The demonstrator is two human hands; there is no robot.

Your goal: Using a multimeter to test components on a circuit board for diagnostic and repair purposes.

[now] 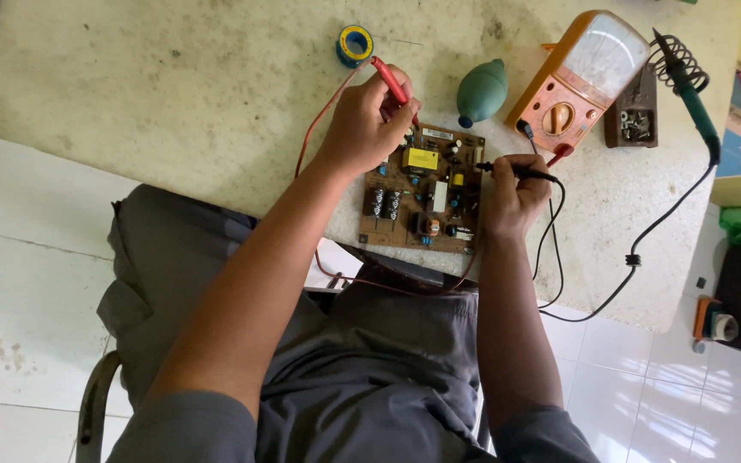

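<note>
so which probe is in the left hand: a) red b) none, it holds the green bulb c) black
a: the left hand grips the red probe over the circuit board, while the right hand holds the black probe.

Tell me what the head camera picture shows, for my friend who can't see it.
A person's left hand holds a red test probe and the right hand a black test probe, both over a brown circuit board on a pale worn table. An orange dial meter, a green rubber blower bulb and a green-handled soldering iron lie nearby.
</note>
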